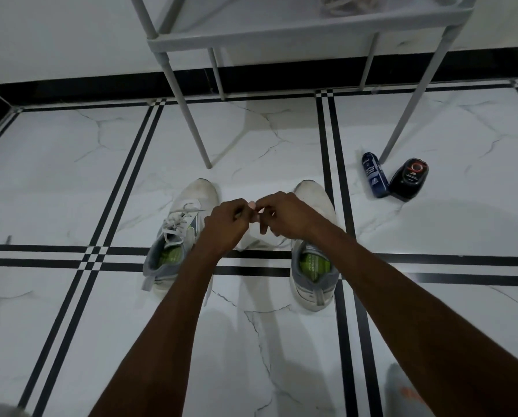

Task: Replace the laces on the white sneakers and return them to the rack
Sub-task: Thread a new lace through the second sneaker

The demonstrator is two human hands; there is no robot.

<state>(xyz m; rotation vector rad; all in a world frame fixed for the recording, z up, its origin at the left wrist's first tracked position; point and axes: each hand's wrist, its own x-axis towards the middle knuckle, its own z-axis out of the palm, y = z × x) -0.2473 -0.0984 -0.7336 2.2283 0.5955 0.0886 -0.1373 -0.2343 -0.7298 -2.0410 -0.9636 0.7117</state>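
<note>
Two white sneakers with grey collars and green insoles stand on the tiled floor, toes pointing away from me. The left sneaker [188,206] is laced with a pale lace. The right sneaker [312,275] has its upper half hidden behind my right wrist. Between them, above the floor, my left hand [224,225] and my right hand [282,216] meet and together pinch a small white packet [253,236] at its top edge. The packet hangs down below my fingers. What it holds cannot be made out.
A grey rack [282,37] on thin legs stands against the wall behind the sneakers, something pale lying on its shelf. A dark blue bottle [373,176] and a black shoe polish container [409,180] sit at the rack's right front leg.
</note>
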